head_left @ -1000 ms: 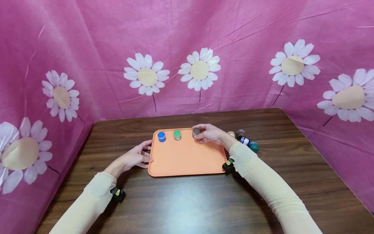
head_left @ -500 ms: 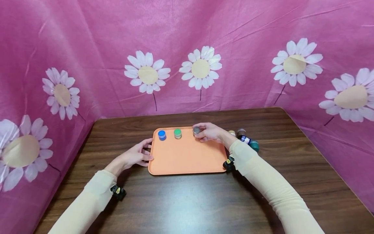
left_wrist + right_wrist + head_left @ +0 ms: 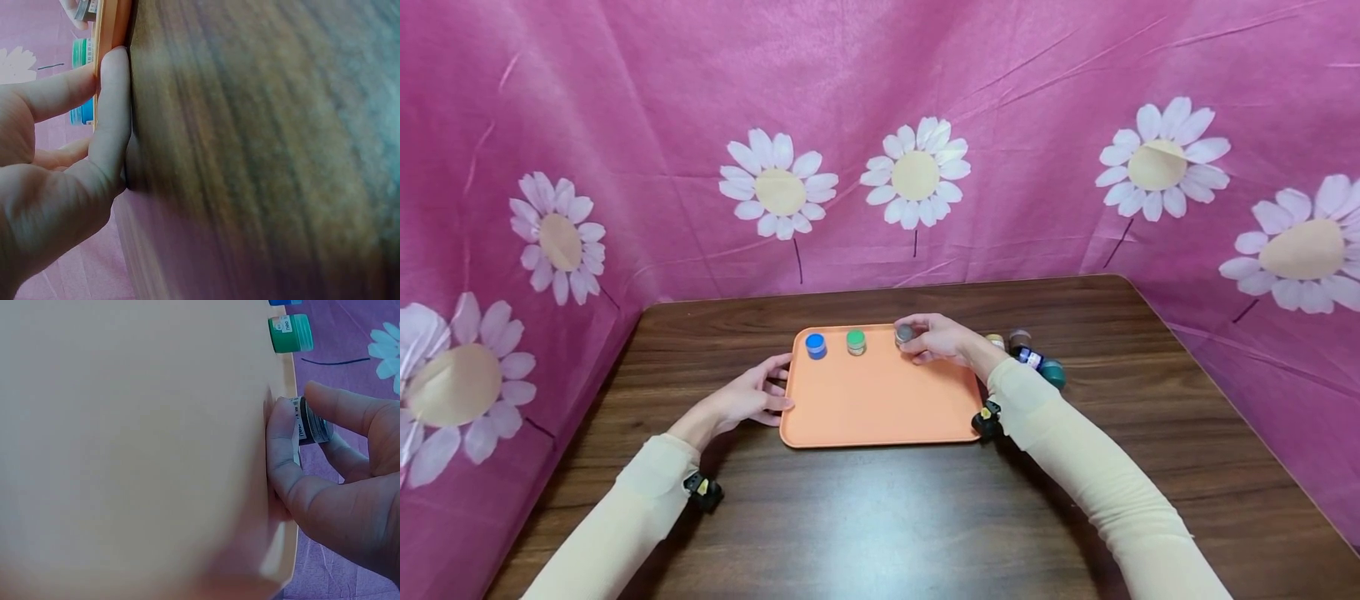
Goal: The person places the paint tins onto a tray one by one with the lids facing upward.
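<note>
On the orange tray stand a blue paint jar and a green paint jar, side by side along the far rim. To their right my right hand pinches a dark paint jar between thumb and fingers. The right wrist view shows that dark jar's label and clear lid, close to the tray's rim; whether its base touches the tray is hidden. My left hand holds the tray's left edge, thumb on the rim, fingers spread along the side.
Right of the tray, partly behind my right wrist, lie several more jars: a yellowish one, a brown one, a dark blue one and a teal one. A pink flowered cloth hangs behind the wooden table.
The dark paint jar has tipped or turned slightly in my right hand, its top now looking greyer. My left hand stays at the tray's edge. The whole view has shifted slightly.
</note>
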`<state>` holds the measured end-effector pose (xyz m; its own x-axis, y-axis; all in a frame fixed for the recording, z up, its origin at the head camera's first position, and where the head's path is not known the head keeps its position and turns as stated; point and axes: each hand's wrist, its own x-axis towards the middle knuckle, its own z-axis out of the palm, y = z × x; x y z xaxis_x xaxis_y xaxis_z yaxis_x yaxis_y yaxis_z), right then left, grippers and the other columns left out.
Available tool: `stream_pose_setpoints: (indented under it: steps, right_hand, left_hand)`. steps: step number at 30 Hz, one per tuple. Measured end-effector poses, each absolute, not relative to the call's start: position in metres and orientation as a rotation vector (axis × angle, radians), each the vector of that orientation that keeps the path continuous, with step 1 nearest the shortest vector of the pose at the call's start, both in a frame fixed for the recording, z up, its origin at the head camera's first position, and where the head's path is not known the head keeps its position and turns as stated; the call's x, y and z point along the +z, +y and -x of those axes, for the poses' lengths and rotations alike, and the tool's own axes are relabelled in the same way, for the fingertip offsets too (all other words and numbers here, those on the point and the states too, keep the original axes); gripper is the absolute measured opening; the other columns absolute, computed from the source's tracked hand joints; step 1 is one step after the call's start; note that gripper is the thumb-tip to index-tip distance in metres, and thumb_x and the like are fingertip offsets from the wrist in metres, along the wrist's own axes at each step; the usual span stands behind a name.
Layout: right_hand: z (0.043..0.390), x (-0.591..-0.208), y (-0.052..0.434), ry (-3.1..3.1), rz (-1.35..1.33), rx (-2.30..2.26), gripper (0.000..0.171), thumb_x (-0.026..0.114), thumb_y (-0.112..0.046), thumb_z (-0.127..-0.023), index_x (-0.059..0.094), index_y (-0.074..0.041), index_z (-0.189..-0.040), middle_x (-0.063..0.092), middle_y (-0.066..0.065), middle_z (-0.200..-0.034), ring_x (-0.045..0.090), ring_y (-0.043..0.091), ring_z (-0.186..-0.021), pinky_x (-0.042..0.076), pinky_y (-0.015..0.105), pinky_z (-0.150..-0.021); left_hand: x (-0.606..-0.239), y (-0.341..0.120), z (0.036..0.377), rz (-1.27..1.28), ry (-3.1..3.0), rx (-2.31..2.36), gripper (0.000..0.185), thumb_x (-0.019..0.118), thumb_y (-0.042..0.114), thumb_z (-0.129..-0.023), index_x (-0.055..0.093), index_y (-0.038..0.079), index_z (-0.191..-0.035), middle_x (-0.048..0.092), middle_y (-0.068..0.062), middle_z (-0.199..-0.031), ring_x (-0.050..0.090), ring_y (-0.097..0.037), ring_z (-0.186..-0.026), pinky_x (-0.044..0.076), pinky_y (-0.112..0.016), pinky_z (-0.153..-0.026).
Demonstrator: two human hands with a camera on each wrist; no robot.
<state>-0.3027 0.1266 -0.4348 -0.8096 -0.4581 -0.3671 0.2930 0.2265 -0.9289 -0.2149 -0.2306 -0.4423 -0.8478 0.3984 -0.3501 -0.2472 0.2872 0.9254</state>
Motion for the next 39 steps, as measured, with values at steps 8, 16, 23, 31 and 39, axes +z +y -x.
stream_pose_setpoints:
  steps: [8,16,23,31,39]
  right_hand:
    - [0.303,-0.436,0.127,1.918,0.138,-1.654,0.060,0.062,0.008,-0.094,0.044,-0.003,-0.150,0.053,0.013,-0.114,0.065,0.020,-0.087,0.057,0.026,-0.069]
    - [0.304,-0.438,0.127,1.912,0.133,-1.681,0.063,0.065,0.007,-0.093,0.040,-0.001,-0.150,0.045,0.012,-0.109,0.066,0.020,-0.086,0.058,0.029,-0.069]
    - [0.305,-0.438,0.128,1.904,0.131,-1.691,0.066,0.058,0.013,-0.090,0.034,0.000,-0.151,0.042,0.013,-0.110,0.062,0.023,-0.083,0.059,0.031,-0.070]
    - [0.304,-0.434,0.130,1.911,0.120,-1.668,0.068,0.052,0.016,-0.087,0.035,-0.001,-0.151,0.040,0.013,-0.109,0.057,0.022,-0.079,0.059,0.032,-0.070]
    - [0.300,-0.423,0.149,1.934,0.157,-1.582,0.062,0.048,0.008,-0.093,0.032,-0.002,-0.151,0.045,0.015,-0.109,0.059,0.025,-0.090,0.060,0.034,-0.073]
  left_hand:
    - [-0.443,-0.231,0.215,-0.130,2.033,1.598,0.088,0.066,-0.009,-0.090,0.017,0.010,-0.162,0.032,-0.023,-0.143,0.052,-0.026,-0.103,0.061,-0.045,-0.077]
    - [-0.442,-0.230,0.215,-0.124,2.035,1.592,0.089,0.066,-0.009,-0.090,0.017,0.009,-0.162,0.032,-0.024,-0.143,0.053,-0.026,-0.102,0.061,-0.045,-0.077]
    - [-0.442,-0.231,0.216,-0.123,2.037,1.589,0.088,0.066,-0.009,-0.091,0.017,0.009,-0.162,0.032,-0.024,-0.144,0.053,-0.026,-0.102,0.061,-0.045,-0.077]
    - [-0.442,-0.231,0.216,-0.128,2.040,1.586,0.089,0.066,-0.009,-0.091,0.017,0.009,-0.162,0.032,-0.024,-0.144,0.054,-0.025,-0.101,0.061,-0.045,-0.077]
    - [-0.441,-0.231,0.216,-0.138,2.033,1.588,0.088,0.065,-0.010,-0.091,0.016,0.009,-0.162,0.031,-0.024,-0.144,0.054,-0.025,-0.100,0.061,-0.045,-0.078]
